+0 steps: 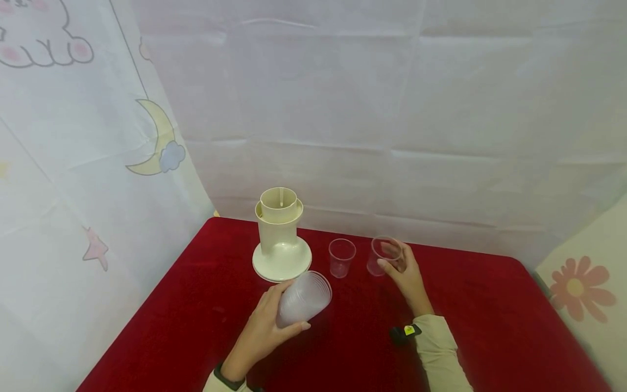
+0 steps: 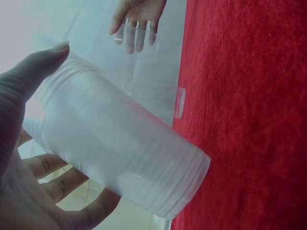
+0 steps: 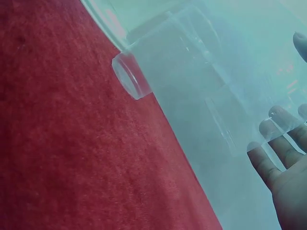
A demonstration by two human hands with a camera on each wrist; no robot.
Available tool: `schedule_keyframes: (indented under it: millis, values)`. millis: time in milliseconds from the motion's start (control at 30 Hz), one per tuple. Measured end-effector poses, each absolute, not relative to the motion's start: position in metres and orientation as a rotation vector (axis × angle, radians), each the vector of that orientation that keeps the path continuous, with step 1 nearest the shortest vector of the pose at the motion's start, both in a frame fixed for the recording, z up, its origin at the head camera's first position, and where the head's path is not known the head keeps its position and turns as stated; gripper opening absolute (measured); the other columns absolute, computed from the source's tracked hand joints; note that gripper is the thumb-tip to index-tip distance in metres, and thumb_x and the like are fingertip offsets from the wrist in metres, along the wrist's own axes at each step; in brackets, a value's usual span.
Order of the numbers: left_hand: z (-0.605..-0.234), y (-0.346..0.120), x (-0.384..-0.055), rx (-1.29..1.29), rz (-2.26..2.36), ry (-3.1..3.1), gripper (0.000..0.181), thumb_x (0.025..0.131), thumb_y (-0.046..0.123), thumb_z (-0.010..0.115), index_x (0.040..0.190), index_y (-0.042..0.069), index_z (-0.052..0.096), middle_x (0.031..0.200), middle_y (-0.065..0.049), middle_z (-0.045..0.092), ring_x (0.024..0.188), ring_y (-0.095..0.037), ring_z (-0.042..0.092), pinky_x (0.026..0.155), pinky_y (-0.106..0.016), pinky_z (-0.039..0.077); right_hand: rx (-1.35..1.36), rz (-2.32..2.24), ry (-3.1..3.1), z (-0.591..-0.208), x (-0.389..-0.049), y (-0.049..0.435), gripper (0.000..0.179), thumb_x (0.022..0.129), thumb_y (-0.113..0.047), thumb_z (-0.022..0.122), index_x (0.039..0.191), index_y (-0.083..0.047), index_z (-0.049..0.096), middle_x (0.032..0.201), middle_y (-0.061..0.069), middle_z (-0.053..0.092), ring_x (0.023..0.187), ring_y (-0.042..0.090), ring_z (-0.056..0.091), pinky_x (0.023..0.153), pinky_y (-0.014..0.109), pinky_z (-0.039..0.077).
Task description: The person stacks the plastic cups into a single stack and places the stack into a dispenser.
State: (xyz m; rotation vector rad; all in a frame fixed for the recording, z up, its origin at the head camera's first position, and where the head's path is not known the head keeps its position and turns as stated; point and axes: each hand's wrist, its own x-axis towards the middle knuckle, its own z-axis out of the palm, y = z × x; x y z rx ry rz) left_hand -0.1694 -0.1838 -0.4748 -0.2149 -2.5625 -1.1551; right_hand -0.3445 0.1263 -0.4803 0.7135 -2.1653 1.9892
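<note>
My left hand (image 1: 262,329) grips a tilted stack of nested clear plastic cups (image 1: 305,299), its mouth end toward the upper right in the head view. In the left wrist view the ridged rims of the stack (image 2: 57,81) lie near my thumb and the cup bottoms point at the red cloth. My right hand (image 1: 409,277) holds a single clear plastic cup (image 1: 376,260) between thumb and fingers, with fingers showing through its wall. Left of it, another clear cup (image 1: 341,257) stands upright on the cloth; its bottom (image 3: 130,76) shows in the right wrist view.
A cream plastic stand (image 1: 280,239) with a round base and an open ringed top is behind the cup stack, at the back left. Red cloth (image 1: 352,348) covers the table. A pale sheet (image 1: 343,109) hangs behind the back edge, with patterned sheets at both sides.
</note>
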Motion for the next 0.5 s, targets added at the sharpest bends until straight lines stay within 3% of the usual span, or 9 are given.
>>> schedule_keyframes:
  millis: [167, 400, 500]
  values:
    - [-0.4748, -0.1837, -0.1691, -0.21, -1.174, -2.56, 0.083, 0.075, 0.039, 0.088, 0.144, 0.027, 0.044, 0.131, 0.006, 0.053, 0.115, -0.013, 0.051, 0.087, -0.044, 0.052, 0.706, 1.975, -2.178, -0.477, -0.3427, 0.1271, 0.064, 0.093, 0.001, 0.066, 0.148, 0.002, 0.033, 0.145, 0.028, 0.046, 0.117, 0.017, 0.057, 0.096, 0.019, 0.045]
    - [-0.4752, -0.1847, -0.1692, -0.221, -1.167, -2.552, 0.083, 0.075, 0.05, 0.085, 0.144, 0.028, 0.044, 0.131, 0.009, 0.053, 0.114, -0.011, 0.051, 0.088, -0.042, 0.052, 0.782, 1.962, -2.133, -0.4739, -0.3419, 0.1273, 0.064, 0.093, 0.005, 0.064, 0.148, 0.005, 0.031, 0.144, 0.032, 0.045, 0.12, 0.011, 0.055, 0.096, 0.02, 0.045]
    - [-0.4746, -0.1848, -0.1698, -0.231, -1.163, -2.548, 0.084, 0.075, 0.049, 0.085, 0.144, 0.027, 0.045, 0.13, 0.009, 0.053, 0.114, -0.01, 0.051, 0.088, -0.042, 0.052, 0.824, 1.952, -2.1, -0.4811, -0.3479, 0.1293, 0.065, 0.094, 0.006, 0.062, 0.15, 0.002, 0.03, 0.144, 0.031, 0.044, 0.125, 0.019, 0.054, 0.096, 0.019, 0.044]
